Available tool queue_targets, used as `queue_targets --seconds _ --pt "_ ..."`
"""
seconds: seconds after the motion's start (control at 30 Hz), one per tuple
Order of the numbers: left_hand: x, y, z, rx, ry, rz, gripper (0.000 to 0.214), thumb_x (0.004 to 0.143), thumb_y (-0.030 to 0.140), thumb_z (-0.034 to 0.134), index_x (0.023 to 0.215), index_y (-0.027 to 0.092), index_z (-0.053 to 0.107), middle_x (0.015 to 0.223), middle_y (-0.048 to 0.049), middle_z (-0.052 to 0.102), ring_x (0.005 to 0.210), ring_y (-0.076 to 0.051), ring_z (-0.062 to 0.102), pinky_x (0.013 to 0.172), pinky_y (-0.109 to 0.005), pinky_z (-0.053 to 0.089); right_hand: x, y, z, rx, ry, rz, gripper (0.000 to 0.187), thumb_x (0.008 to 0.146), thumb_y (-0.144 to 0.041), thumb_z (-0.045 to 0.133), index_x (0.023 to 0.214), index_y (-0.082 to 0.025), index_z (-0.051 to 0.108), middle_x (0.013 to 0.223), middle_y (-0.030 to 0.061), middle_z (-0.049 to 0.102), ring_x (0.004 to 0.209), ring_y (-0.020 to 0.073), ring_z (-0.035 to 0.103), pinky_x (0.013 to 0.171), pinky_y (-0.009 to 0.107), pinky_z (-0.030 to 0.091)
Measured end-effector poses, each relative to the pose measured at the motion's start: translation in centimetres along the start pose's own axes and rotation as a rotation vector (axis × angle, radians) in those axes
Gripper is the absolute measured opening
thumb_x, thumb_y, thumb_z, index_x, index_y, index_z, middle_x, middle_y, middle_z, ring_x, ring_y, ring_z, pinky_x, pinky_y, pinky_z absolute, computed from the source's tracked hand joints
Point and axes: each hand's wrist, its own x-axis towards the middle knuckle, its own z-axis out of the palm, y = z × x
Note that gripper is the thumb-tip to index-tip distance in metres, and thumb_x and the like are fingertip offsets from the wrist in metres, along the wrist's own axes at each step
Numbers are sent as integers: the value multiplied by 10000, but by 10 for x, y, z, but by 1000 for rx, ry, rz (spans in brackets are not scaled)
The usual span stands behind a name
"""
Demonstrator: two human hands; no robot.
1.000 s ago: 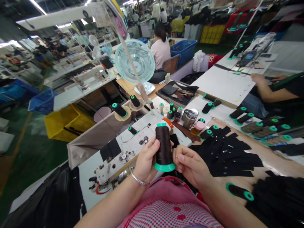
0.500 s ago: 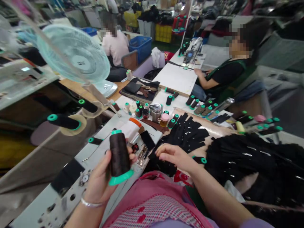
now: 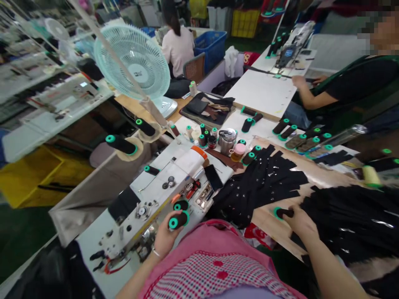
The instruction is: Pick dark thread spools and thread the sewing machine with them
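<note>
- Dark spool, green-ended: in your left hand, fingers curled round it; further spool just beyond.
- Second dark spool: lying on the tan surface, one end pinched by the fingers of your right hand, near black fabric.
- Handling: best gripped by the ends, sparing the wound thread.
- Markings: fan hub, blue machine badge; neither legible.
</note>
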Motion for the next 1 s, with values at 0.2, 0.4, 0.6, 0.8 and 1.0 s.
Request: queue_targets --seconds 0.2,0.4,0.6,0.8,1.0 --pt "-24 -41 12 46 105 85 352 739 291 679 1080 239 606 1137 -80 621 1119 -320 570 1023 -521 417 -28 -48 -59 406 92 -217 490 690 -503 718 1089 -256 577 1068 75 667 998 279 641 914 425 479" --pt "-34 -60 12 50 122 -21 343 739 303 676 1076 261 626 1129 -79 631 1132 -328 571 1043 -484 419 -79 -154 -120 842 -56 -460 507 720 -384 776 1143 -256 527 1233 103 627 1085 267 617 943 419 499" --pt "-17 -101 26 39 274 -146 357 724 321 628 1071 242 588 1113 -111 609 1150 -366 548 1061 -527 390 -112 -209 -147 938 -231 -705 513 712 -224 803 1131 -280 512 1253 93 613 1145 264 597 929 399 526" --pt "-21 -129 18 7 255 -221 651 693 263 612 1308 140 438 1316 -177 509 1235 -325 516 1046 -467 421 -129 -240 -160 1012 -335 -850 562 698 -140 801 1147 -303 504 1239 87 613 1180 282 573 983 455 499" --pt "-65 -63 -27 28 213 -194 321 843 337 572 1126 190 600 1021 -96 647 918 -272 630 861 -431 496 -132 -260 -160 1081 -463 -847 595 689 -157 806 1177 -298 495 1218 112 617 1128 314 598 901 477 534"
